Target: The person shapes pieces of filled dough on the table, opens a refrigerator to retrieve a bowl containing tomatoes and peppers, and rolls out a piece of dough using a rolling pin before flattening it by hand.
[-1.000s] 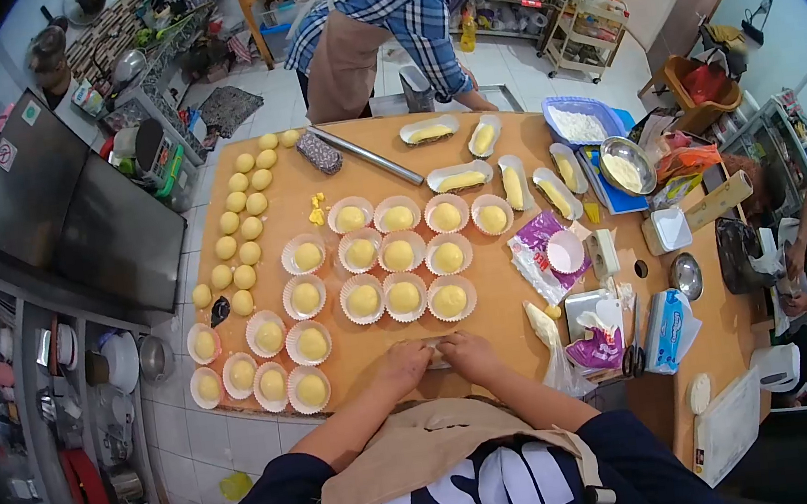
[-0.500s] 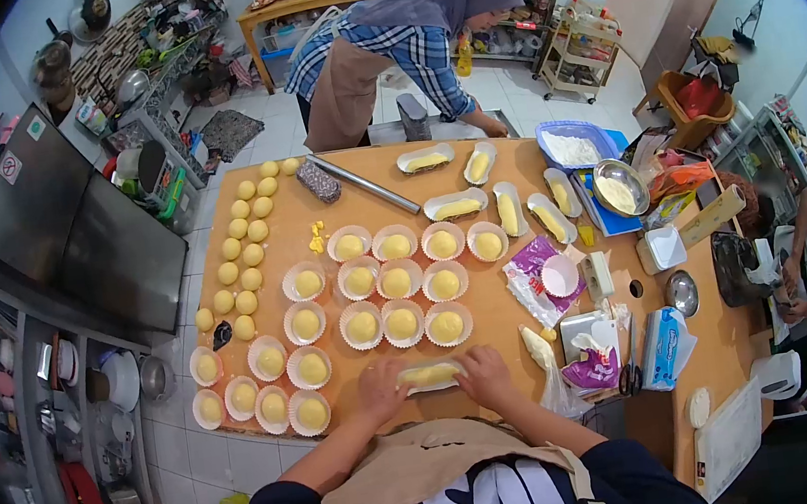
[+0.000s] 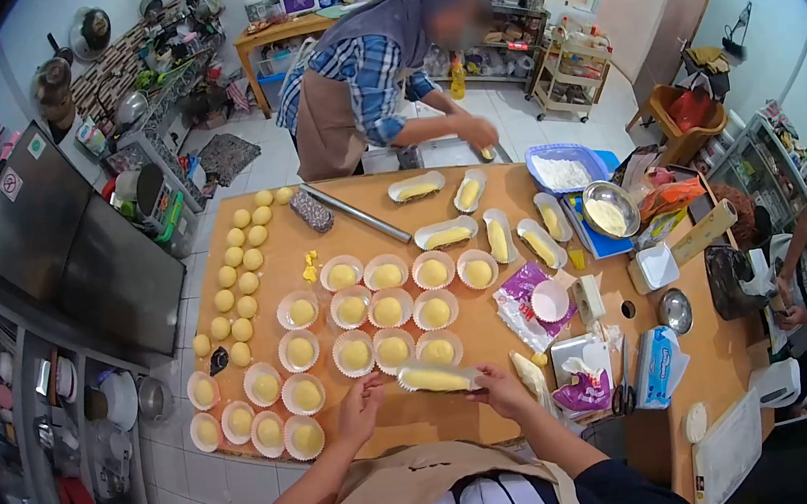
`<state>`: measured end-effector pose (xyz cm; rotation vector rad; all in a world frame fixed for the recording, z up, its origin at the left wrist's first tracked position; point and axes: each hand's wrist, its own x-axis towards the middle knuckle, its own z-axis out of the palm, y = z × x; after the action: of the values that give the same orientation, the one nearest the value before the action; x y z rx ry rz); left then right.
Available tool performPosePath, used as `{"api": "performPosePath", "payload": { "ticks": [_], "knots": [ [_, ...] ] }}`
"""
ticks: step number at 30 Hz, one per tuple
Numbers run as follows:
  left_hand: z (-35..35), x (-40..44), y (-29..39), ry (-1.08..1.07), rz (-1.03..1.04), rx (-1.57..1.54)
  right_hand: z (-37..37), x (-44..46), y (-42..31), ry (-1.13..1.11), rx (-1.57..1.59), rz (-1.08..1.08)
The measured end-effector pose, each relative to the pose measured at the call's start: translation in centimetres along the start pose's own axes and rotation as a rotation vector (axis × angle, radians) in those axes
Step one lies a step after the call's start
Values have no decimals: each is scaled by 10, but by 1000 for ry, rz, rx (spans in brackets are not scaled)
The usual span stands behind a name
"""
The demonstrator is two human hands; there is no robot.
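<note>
My right hand (image 3: 499, 391) pinches the right end of a long white paper baking cup (image 3: 474, 378) with a strip of pale yellow dough (image 3: 434, 378) in it. The cup is raised off the table beside the nearest round dough pieces. To its left, my left hand (image 3: 362, 405) is apart from the cup, fingers loosely spread and holding nothing visible. Several round dough balls in pleated paper cups (image 3: 353, 356) stand in rows beyond my hands. Farther off are more long paper cups (image 3: 446, 234) with dough strips.
Bare dough balls (image 3: 251, 260) line the table's left side. A rolling pin (image 3: 355, 213) lies at the far edge, where a co-worker (image 3: 372, 74) bends. To the right are a piping bag (image 3: 532, 377), scissors (image 3: 624, 396), a steel bowl (image 3: 610, 209) and a flour basket (image 3: 567, 169).
The long cup has been lifted from the table and tilted, held at its right end. My left hand has let go and moved left. The co-worker has straightened somewhat, hands raised.
</note>
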<state>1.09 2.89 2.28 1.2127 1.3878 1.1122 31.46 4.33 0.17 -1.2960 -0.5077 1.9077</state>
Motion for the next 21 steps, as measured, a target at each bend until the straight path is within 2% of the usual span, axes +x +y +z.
{"api": "performPosePath", "payload": {
  "ticks": [1, 4, 5, 6, 7, 8, 10, 13, 15, 19, 21],
  "knots": [
    [-3, 0, 0, 23, 15, -48, 10, -12, -27, 54, 44, 29],
    [-25, -12, -5, -86, -77, 238, -1, 0, -66, 91, 223, -174],
    [-32, -17, -6, -105, -12, 355, -15, 17, -74, 208, 259, -173],
    [-37, -24, -9, -127, 50, 473, -15, 20, -91, 142, 247, -340],
    [-40, -31, -9, -150, 111, 589, -23, 26, -105, 123, 301, -377],
    [-41, -39, -8, -159, 106, 575, -30, 35, -119, 102, 357, -414],
    [-45, -53, -5, -175, 96, 550, -38, 62, -144, 227, 438, -466],
    [-52, -66, -19, -187, 132, 647, -52, 93, -175, 285, 500, -548],
    [-53, -73, -16, -175, 74, 678, -66, 128, -193, 376, 566, -536],
    [-54, -70, -9, -157, -5, 668, -73, 178, -239, 426, 580, -655],
    [-50, -63, 1, -176, -47, 649, -83, 192, -264, 495, 546, -511]
  ]
}}
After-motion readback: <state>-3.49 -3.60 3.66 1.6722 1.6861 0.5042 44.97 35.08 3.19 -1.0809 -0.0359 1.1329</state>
